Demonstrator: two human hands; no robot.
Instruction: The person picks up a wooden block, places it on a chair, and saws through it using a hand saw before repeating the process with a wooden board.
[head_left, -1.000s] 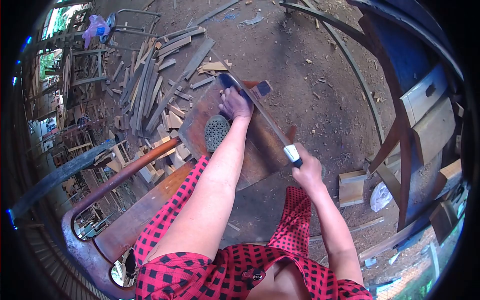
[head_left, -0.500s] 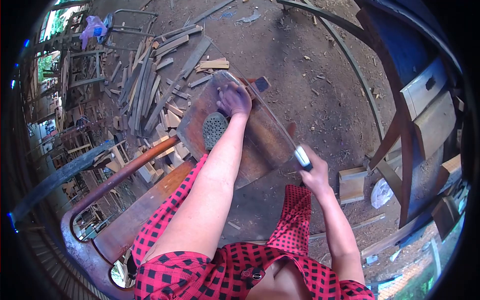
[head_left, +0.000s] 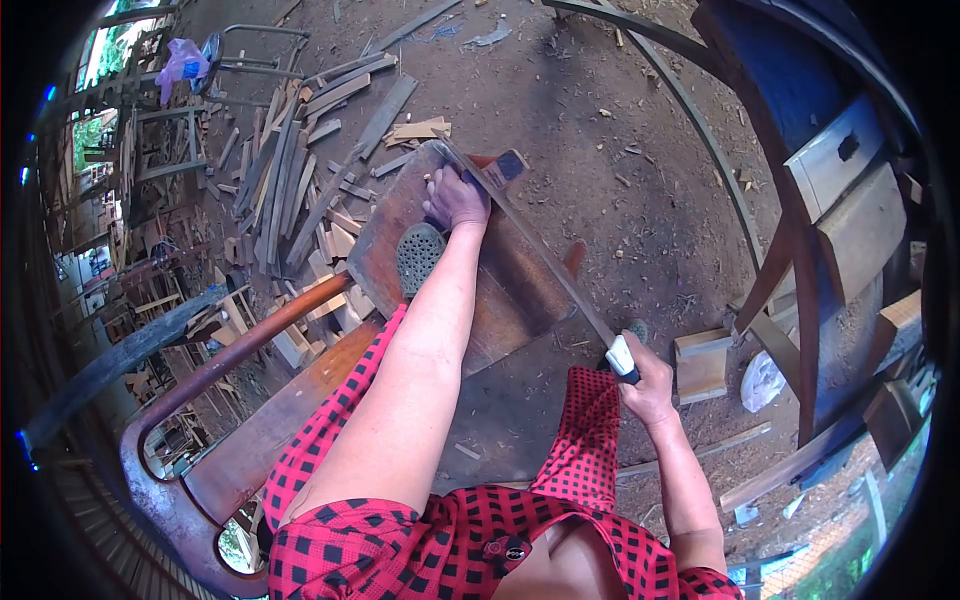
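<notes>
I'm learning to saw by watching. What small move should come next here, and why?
Probably a push of the saw forward along the same line: the right hand grips its handle back near the knee, the blade's tip lies at the board's far edge beside the left hand, which holds the board down.

The saw (head_left: 535,245) has a thin blade of dull grey metal. Its handle (head_left: 622,358) looks like glossy white and blue plastic. The board (head_left: 500,300) is dark reddish wood, worn and matt. The sandal (head_left: 420,258) looks like perforated rubber. The offcuts (head_left: 290,190) are pale, raw timber. The floor (head_left: 600,150) is dry, dusty earth. The dress (head_left: 480,540) is checked cloth. The rail (head_left: 270,335) is smooth and reddish brown with a slight sheen.
</notes>
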